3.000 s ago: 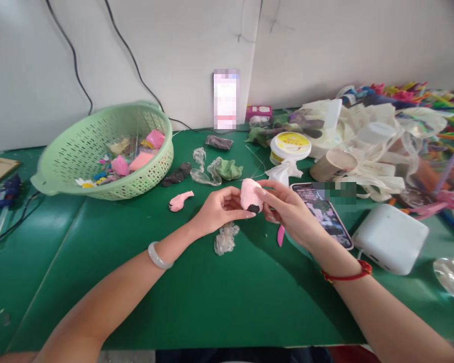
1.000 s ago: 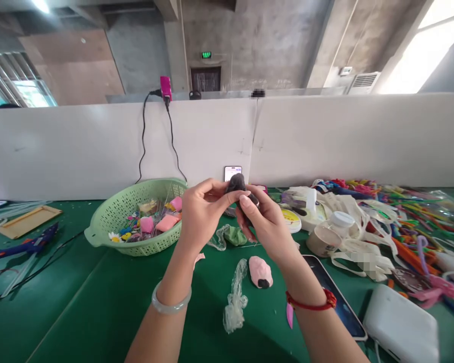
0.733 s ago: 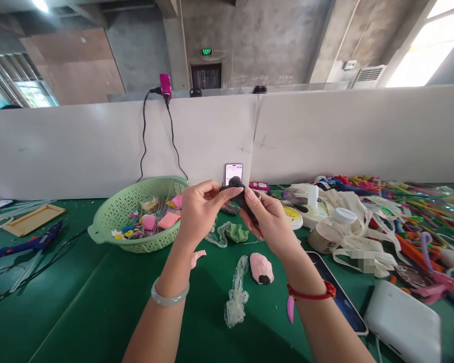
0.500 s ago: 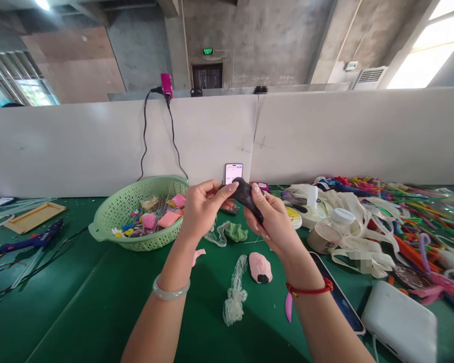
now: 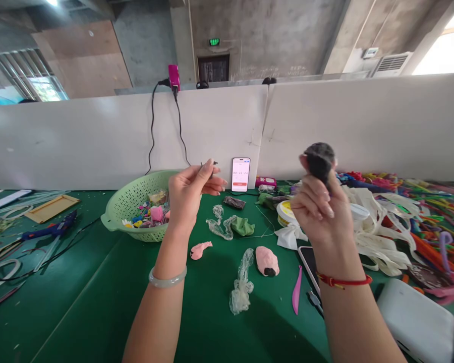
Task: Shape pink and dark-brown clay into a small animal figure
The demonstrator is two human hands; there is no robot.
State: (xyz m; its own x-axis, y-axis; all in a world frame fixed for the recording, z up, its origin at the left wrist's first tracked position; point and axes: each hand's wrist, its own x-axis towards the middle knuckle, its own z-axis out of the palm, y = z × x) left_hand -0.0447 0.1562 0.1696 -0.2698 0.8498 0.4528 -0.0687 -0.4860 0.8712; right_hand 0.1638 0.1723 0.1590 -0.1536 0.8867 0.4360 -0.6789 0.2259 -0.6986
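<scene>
- Black, clay-like material forms a rounded lump [image 5: 320,155] in the right hand [image 5: 323,201], raised well above the tabletop [image 5: 98,297] in front of the white partition [image 5: 212,121]; its outline is slightly blurred.
- Of the two hands, the right grips that lump between thumb and forefinger at its upper end, other fingers curled toward the palm.
- Level with it and well apart, the left hand [image 5: 187,194] pinches a small dark bit [image 5: 215,163] between thumb and fingertip, the remaining fingers loosely bent.
- Judging by its look, the lump should be light, soft and a little tacky: it would dent under a hard squeeze, so a broad, gentle hold around its thick part suits it best.
- Being so tiny, the dark bit would probably flatten or stick to skin; fingertips at its very edge seem right.
- Below, a pink lump [image 5: 266,258] with a black patch at its near end lies just beside crumpled clear wrap [image 5: 241,292]. It too looks soft; cradling its pink sides would spare the patch.
- Further left rests a smaller pink piece [image 5: 200,250] whose thin tail looks easily bent, so lift by the thicker end.
</scene>
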